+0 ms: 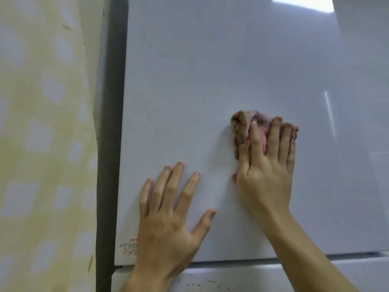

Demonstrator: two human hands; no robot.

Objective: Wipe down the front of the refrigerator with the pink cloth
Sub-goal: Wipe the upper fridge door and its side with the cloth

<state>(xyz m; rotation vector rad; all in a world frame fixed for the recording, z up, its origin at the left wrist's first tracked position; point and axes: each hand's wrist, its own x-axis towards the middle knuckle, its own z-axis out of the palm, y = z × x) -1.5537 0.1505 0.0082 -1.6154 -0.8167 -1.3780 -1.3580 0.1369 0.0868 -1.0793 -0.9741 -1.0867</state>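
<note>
1. Refrigerator (210, 70): white glossy upper door, filling most of the view; a window glare sits at the far right top. A seam runs along its near edge, and the panel below the seam (273, 277) carries dark specks.

2. Curtain (42, 144): pale yellow with white patches, hanging at the left, apart from the door past a dark grey side strip (109, 144).

3. Left hand (168, 224): laid flat on the door near its lower left corner, fingers (176, 178) spread wide and holding nothing; it appears to brace the door.

4. Right hand (265, 171): pressed palm-down on the door right of centre, fingers (273, 140) extended and slightly parted over the cloth, pinning it to the surface rather than closing around it.

5. Pink cloth (244, 127): bunched, stained brownish on its left folds, trapped between the right hand and the door, just right of the door's middle.

6. Warning label (128, 248): small red print at the near left corner, partly covered by the left hand.

Handling note, as judgement: wiping is under way, with much of the door likely left. Keep even flat pressure, work in overlapping passes, turn the cloth to a cleaner fold, and finish on the specked lower panel.
</note>
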